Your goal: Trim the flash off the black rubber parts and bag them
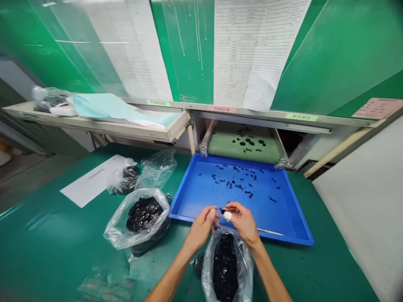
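My right hand (243, 221) pinches a small black part (223, 211) above the near edge of the blue tray (201, 197). A white wrapping covers one of its fingertips. Just to the left, my left hand (204, 222) is closed, its fingers curled close to that part; whether anything small sits in them I cannot make out. Below both hands stands an open clear bag of black parts (225, 264). Many small black scraps (239, 184) lie scattered over the tray.
A second open bag of black round parts (146, 216) stands left of the tray, with a smaller tied bag (126, 178) and white paper (91, 180) behind. A green conveyor belt (245, 153) ends at the tray's far side. A shelf (157, 132) overhangs the back left.
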Demonstrator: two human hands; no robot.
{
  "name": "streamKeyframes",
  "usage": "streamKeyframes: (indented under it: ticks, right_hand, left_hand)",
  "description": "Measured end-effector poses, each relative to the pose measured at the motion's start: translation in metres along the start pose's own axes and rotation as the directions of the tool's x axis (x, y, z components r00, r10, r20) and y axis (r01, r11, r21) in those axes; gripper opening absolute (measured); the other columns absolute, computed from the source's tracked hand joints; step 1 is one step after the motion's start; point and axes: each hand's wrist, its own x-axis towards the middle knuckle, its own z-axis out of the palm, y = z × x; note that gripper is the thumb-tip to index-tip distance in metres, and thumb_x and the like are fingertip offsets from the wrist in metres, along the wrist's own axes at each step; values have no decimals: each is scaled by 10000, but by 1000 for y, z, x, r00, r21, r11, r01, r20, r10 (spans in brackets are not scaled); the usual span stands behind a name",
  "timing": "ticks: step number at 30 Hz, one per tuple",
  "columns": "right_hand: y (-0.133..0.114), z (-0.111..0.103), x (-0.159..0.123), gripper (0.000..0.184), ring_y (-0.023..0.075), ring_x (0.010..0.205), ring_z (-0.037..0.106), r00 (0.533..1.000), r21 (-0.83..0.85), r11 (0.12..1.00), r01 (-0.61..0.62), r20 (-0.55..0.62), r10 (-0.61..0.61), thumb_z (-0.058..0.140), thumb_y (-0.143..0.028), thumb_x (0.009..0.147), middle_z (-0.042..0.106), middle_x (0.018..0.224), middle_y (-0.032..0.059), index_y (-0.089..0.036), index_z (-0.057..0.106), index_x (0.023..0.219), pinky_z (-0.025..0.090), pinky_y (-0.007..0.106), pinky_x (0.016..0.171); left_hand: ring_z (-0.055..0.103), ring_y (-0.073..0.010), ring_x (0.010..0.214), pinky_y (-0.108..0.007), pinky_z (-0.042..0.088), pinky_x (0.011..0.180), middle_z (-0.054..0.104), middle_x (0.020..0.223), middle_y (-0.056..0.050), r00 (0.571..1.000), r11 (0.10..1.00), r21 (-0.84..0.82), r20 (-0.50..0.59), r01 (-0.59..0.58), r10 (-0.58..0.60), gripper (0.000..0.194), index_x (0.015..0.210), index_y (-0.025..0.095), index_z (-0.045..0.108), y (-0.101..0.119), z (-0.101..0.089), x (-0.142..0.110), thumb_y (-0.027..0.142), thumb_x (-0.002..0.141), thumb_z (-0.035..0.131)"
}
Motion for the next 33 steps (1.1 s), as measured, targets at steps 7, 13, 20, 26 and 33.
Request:
streamKeyframes:
  ticks: [7, 13, 20, 26, 33]
  right_hand:
    - [-4, -71, 16, 292, 166, 926, 600, 991, -397, 908, 131, 41, -125, 473, -190, 771, 603, 1118, 73, -200, 595, 1036, 466, 285, 779]
    - [13, -117, 22, 295, 198, 820, 578, 890, -919, 380, 107, 259, 376, 420, -81, 744, 654, 884, 87, -176, 650, 903, 391, 287, 719]
    - [23, -117, 33, 229, 138, 691, 548, 684, -832, 486, 267, 519, 513, 436, -126, 772, 618, 701, 15, -180, 639, 680, 378, 228, 670]
    - [3, -141, 22, 317, 173, 883, 582, 672, -699, 706, 112, 577, 465, 374, -246, 888, 643, 998, 52, -204, 677, 972, 414, 272, 794]
    - [-7, -149, -6, 260, 163, 745, 537, 774, -685, 727, -45, 437, 459, 462, -407, 871, 622, 895, 24, -226, 647, 849, 409, 256, 630]
  left_hand:
    - [541, -109, 586, -214, 432, 552, 628, 712, -27, 992, 940, -318, 69, 126, -110, 324, 903, 137, 667, -15, 25, 51, 378, 694, 724]
    - [569, -86, 657, -160, 458, 548, 618, 786, -33, 970, 773, -601, 24, 206, -240, 287, 834, 131, 660, -30, 4, 77, 335, 663, 767]
    - [595, -76, 643, -144, 513, 610, 649, 754, -53, 935, 669, -703, -18, 240, -354, 110, 826, 93, 697, -41, 10, 90, 136, 726, 714]
    - [647, -88, 709, -154, 533, 717, 691, 815, -87, 891, 620, -725, -21, 299, -454, 165, 846, 78, 700, -37, 11, 102, -12, 787, 575]
    - [652, -113, 709, -193, 513, 685, 699, 818, -69, 947, 615, -742, 81, 266, -311, 184, 840, 116, 676, -41, 18, 99, 108, 672, 749]
